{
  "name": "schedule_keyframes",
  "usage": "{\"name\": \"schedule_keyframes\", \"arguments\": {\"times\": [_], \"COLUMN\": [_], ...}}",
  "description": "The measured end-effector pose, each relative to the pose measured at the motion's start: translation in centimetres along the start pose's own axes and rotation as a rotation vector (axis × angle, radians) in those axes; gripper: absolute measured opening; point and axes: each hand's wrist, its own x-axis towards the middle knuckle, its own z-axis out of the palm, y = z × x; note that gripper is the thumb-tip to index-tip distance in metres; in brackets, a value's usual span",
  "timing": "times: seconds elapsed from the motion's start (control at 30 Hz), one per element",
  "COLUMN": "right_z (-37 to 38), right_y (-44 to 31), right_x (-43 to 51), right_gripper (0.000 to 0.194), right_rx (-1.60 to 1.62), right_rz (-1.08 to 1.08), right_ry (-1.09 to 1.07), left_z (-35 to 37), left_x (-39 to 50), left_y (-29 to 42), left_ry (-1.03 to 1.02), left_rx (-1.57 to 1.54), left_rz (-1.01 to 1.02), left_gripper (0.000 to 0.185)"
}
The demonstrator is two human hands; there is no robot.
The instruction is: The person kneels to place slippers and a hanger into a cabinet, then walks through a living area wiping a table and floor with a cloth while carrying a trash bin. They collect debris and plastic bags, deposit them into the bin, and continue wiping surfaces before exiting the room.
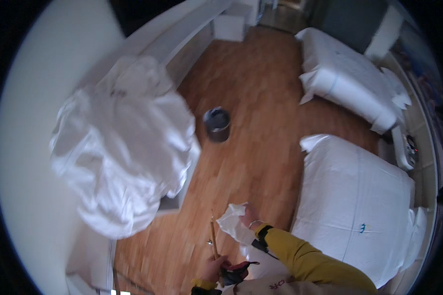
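My right hand, with a bracelet at the wrist and a yellow sleeve, grips the edge of a white cloth that hangs down in front of me. My left hand, at the bottom of the view, is closed around a thin wooden stick with a small metal piece on it. Against that hand lies a dark pouch or cloth with a red part; whether it is held too is hard to tell.
White bedding is heaped on a low piece of furniture at left. A dark waste bin stands on the wooden floor. Two beds with white covers, one near and one farther, line the right side, with a bedside unit between them.
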Motion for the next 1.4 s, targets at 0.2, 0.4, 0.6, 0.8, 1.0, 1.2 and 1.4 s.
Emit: {"name": "schedule_keyframes", "arguments": {"times": [0.2,0.4,0.6,0.8,1.0,1.2,1.4], "right_z": [0.5,-2.1,-5.3,-5.1,0.0,6.9,18.6], "right_y": [6.0,4.1,0.8,-3.1,-1.2,5.0,9.0], "right_x": [4.8,19.9,34.2,47.0,61.1,73.6,75.6], "right_gripper": [0.055,0.064,0.059,0.052,0.053,0.031,0.031], "right_rx": [-0.026,-0.123,-0.354,-0.404,-0.503,-0.647,-0.864], "right_rz": [0.27,0.256,0.286,0.269,-0.017,-0.216,-0.322], "right_ry": [-0.009,0.041,0.021,-0.005,0.115,0.132,-0.165], "left_z": [3.9,8.2,8.8,8.6,7.5,8.0,9.1], "left_x": [3.1,12.1,19.7,26.3,30.8,36.8,42.3], "left_y": [4.9,17.8,28.9,36.2,39.9,41.2,39.1], "left_ry": [-0.045,-0.066,-0.141,-0.136,-0.044,0.064,0.218], "left_rx": [0.076,0.113,-0.035,-0.091,-0.191,-0.29,-0.365], "left_rz": [-0.035,0.015,-0.01,-0.102,-0.147,-0.256,-0.31], "left_gripper": [0.016,0.017,0.016,0.02,0.022,0.021,0.02]}}
